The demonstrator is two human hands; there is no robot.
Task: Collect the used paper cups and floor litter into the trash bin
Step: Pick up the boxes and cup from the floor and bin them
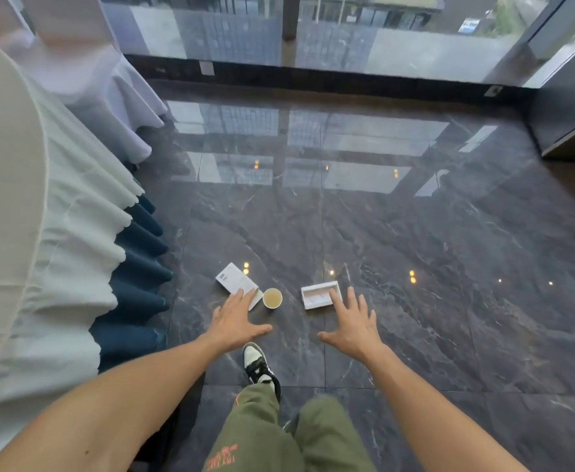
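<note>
A paper cup (272,297) with brownish liquid stands upright on the dark marble floor. Left of it lies a flat white box (234,281), partly covered by the fingertips of my left hand (236,321), which is spread open above it. Right of the cup lies an open white box tray (318,295). My right hand (354,323) is spread open with its fingertips over the tray's right end. Neither hand holds anything. No trash bin is in view.
A round table with a white cloth (41,233) and blue skirt (136,267) fills the left. A second white-draped table (102,90) stands behind it. Glass walls (347,35) close the far side. My shoe (258,366) is just below the hands.
</note>
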